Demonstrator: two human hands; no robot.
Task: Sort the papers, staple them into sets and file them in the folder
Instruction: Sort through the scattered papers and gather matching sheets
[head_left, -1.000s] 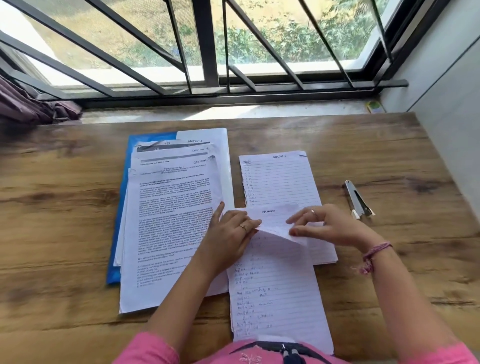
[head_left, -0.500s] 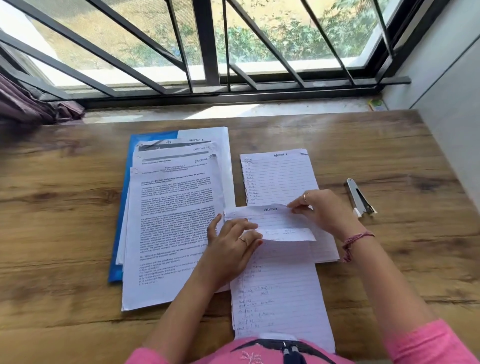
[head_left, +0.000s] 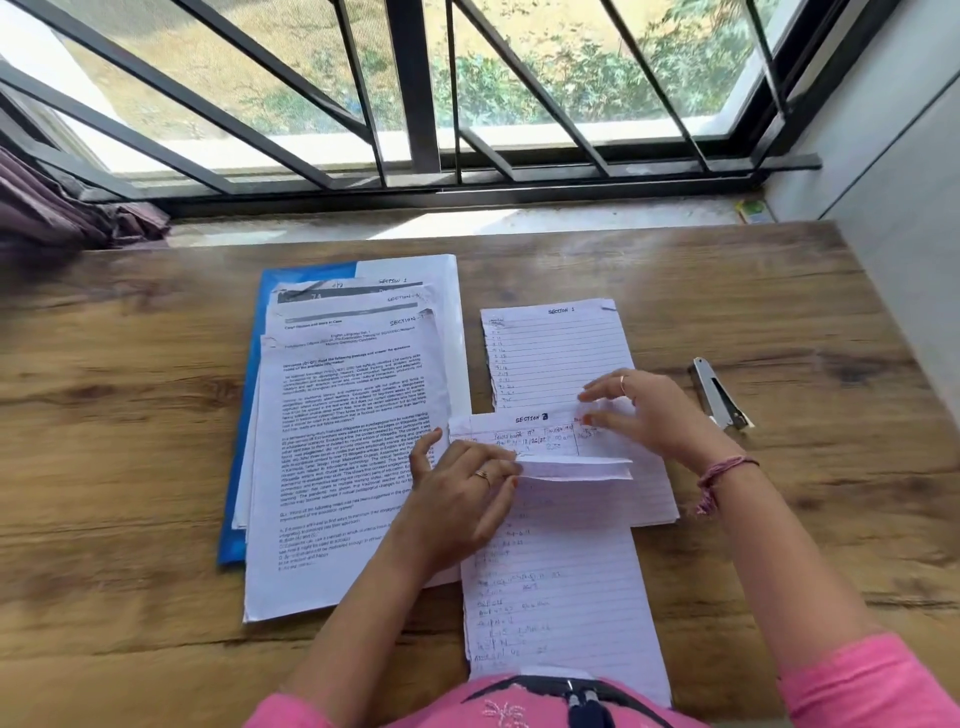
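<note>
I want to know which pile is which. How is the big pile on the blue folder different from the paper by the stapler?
The printed stack has dense typed text; the lined sheet has ruled lines with handwriting down its left edge. The printed stack lies on the blue folder; the lined sheet lies on the table. Both are marked Section 1.

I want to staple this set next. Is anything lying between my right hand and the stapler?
Nothing visible does. The stapler lies alone on bare wooden table, to the right of the right hand, which rests on the folded Section 3 sheet. Only bare tabletop shows between them.
</note>
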